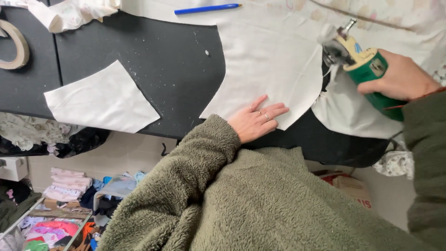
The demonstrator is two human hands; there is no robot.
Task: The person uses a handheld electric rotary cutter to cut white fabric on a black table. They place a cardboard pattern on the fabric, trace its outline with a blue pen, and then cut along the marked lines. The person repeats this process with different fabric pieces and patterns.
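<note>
- The left hand (254,122) lies flat, fingers spread, on the big white cloth piece (267,69).
- The right hand (400,79) grips the green electric cutter (367,69) at the cloth's right edge.

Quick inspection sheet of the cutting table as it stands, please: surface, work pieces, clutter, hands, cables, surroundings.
Surface: black table, specked with lint and white scraps.
Job's things: white fabric laid flat; green cutter at its right edge; cut piece lies apart on the left.
Clutter: blue pen at the far edge, tape roll far left, crumpled cloth at top left.
Hands: left hand flat on the fabric; right hand gripping the cutter.
Cables: nothing seen.
Surroundings: folded clothes and bins on the floor at left, cardboard box under the table.
</note>
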